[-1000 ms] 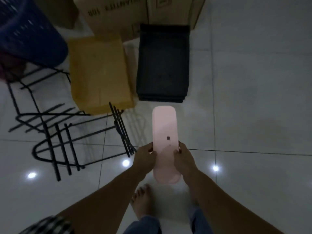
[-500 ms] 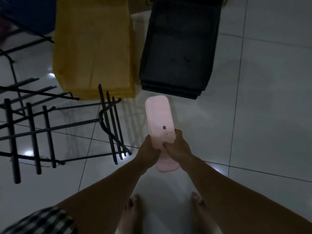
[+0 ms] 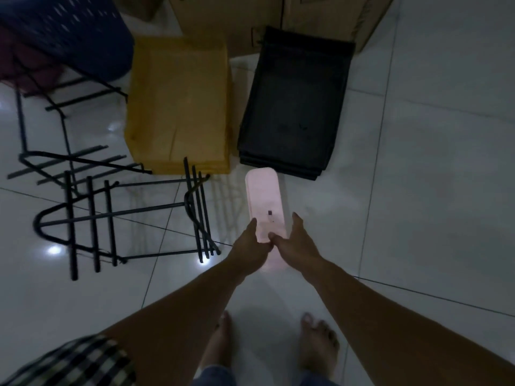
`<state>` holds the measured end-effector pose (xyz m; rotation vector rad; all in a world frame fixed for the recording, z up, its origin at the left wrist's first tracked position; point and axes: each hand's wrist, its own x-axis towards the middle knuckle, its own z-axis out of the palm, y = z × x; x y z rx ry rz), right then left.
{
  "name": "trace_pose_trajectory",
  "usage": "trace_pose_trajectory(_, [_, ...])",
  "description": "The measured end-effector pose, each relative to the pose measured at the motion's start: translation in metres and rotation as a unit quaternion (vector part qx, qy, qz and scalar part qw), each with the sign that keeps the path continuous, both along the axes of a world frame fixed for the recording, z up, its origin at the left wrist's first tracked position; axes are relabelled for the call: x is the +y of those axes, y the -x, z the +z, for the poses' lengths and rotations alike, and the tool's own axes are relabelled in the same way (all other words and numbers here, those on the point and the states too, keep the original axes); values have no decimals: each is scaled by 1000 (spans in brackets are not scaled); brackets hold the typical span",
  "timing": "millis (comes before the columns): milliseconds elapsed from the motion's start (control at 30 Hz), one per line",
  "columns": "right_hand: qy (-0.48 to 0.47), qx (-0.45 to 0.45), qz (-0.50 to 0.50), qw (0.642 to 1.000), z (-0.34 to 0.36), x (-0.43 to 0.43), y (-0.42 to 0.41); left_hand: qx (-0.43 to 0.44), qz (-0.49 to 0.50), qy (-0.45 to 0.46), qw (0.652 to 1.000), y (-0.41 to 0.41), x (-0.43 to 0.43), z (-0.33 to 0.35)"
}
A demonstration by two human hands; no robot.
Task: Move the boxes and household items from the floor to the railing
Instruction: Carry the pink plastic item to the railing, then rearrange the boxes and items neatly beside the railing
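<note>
While both thumbs meet on its top face, the left hand [image 3: 250, 243] and right hand [image 3: 296, 243] clasp the near end of a pink oblong tray [image 3: 264, 199] above the floor [image 3: 418, 190]; beyond the fingertips lie stacked black trays [image 3: 295, 107], contents indiscernible; farther left, a yellow box [image 3: 178, 104] and black wire rack [image 3: 111, 207].

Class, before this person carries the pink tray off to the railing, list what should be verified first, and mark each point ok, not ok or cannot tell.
1. Both hands on the pink tray: ok, left hand and right hand grip its near end.
2. Grip balanced: not ok, the far end sticks out unsupported.
3. Tray clear of the black trays: cannot tell, its far tip overlaps their edge in this view.
4. Black wire rack out of the path: not ok, it lies close on the left.
5. Railing free: cannot tell, not in view.
</note>
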<state>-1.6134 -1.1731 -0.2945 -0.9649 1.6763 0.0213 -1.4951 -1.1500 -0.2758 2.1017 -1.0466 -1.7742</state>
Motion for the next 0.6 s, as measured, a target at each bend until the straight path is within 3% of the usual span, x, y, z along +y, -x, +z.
trace_pose_trajectory(300, [112,25,104,988,274,-15,19,-177,-122,69,974,-18,-4,282])
trace_pose_trajectory(467, [209,38,160,964,434,-10,17,-289,-141,117,940,-44,13,442])
trace_pose_trajectory(600, [273,38,195,941,520,-11,0,-350,-133,144,916,-60,24,523])
